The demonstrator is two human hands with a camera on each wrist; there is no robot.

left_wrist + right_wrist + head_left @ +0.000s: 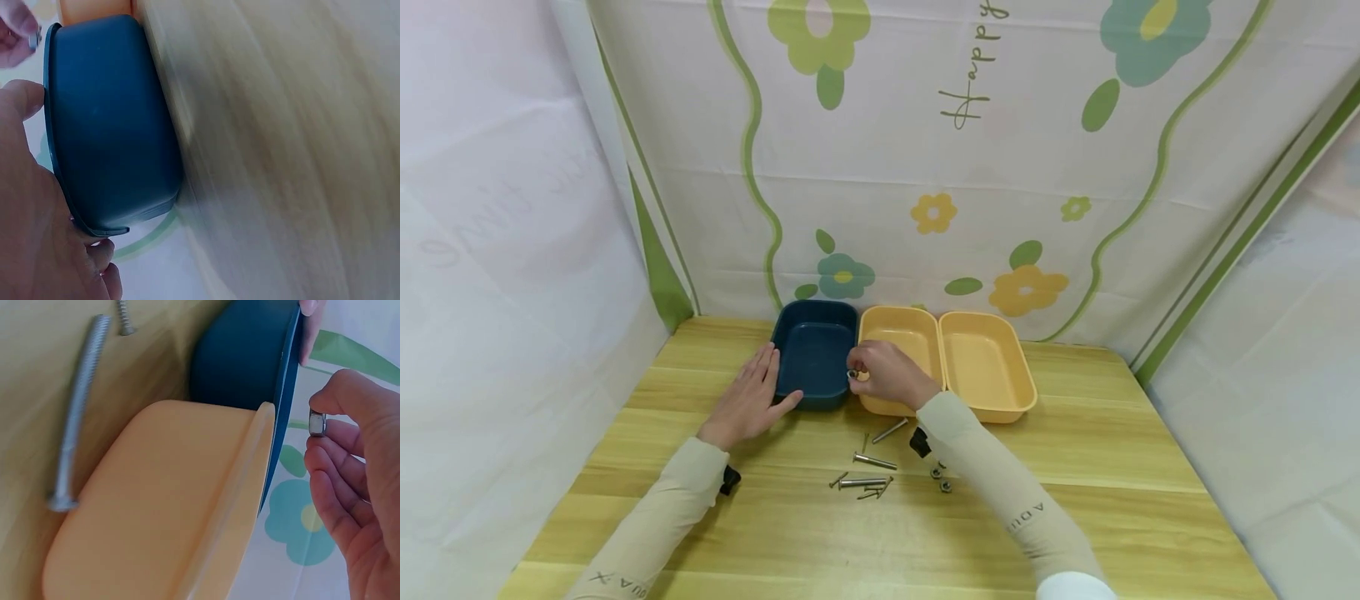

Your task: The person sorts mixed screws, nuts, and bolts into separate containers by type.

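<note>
My right hand (887,373) pinches a small metal hex nut (317,423) between thumb and fingertip. It is raised over the left edge of the middle yellow tray (901,319), right beside the dark blue tray (816,312). No other object shows inside the blue tray. My left hand (748,400) rests at the near left corner of that tray, its fingers laid along the left side and its thumb reaching over the front rim. In the left wrist view the thumb (28,97) touches the rim.
Another yellow tray (988,367) stands at the right of the row. On the wooden table (760,533) lie several bolts (875,461) and small screws (838,479). More nuts (945,486) lie near my right forearm. A flower-printed cloth (865,167) hangs behind the trays.
</note>
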